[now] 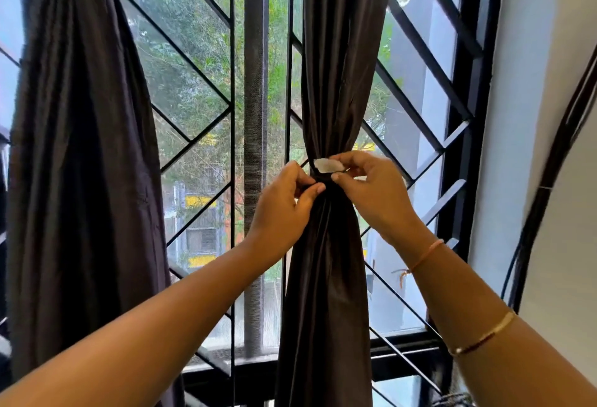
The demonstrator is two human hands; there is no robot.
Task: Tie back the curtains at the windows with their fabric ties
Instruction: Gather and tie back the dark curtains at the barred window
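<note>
Two hands meet at the cinched waist of the right curtain (326, 83), which hangs before the black window grille (200, 61). A dark fabric tie (319, 178) wraps the bunched cloth there. The right hand (371, 193) pinches its pale end patch (329, 166) between thumb and forefinger (what the patch is made of is too small to tell). The left hand (284, 209) pinches the band just beside it, fingertips nearly touching the right thumb. The left curtain (80, 148) hangs well apart — a thread bracelet (426, 253) circles the right wrist
</note>
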